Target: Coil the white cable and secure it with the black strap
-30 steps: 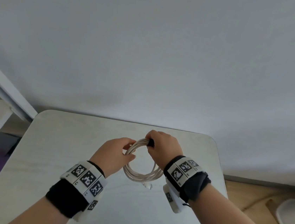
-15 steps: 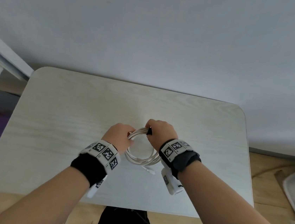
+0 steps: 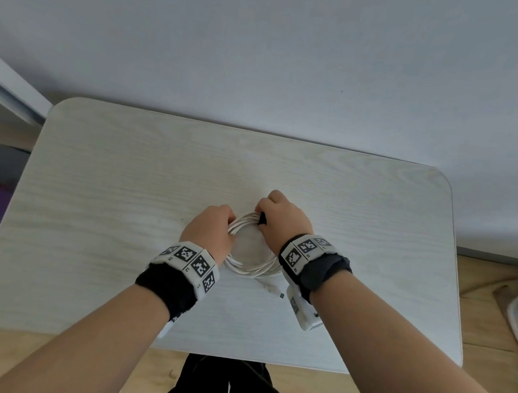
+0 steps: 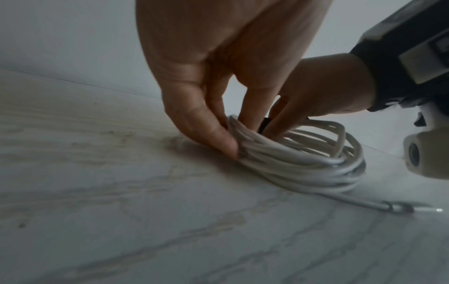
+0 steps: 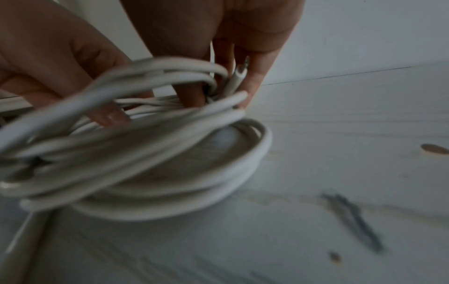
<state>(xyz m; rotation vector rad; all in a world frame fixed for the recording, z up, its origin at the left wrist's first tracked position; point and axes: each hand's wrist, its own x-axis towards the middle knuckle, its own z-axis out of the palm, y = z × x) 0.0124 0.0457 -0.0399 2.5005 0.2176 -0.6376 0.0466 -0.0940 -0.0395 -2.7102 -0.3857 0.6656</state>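
Pinching the white cable (image 3: 244, 267) coil's left side, the left hand (image 3: 211, 233) should hold every loop flat on the table (image 3: 124, 181) while the right hand (image 3: 282, 220), gripping the black strap (image 3: 262, 219) at the coil's far edge, cinches it snug.

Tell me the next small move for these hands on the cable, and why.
Probably: the right hand pulls the black strap snug round the bundled loops and closes it. The white cable is already coiled on the table, the left hand pinches the loops together, and the strap sits at the right hand's fingers. One plug end trails loose; whether the strap is fastened cannot be seen.
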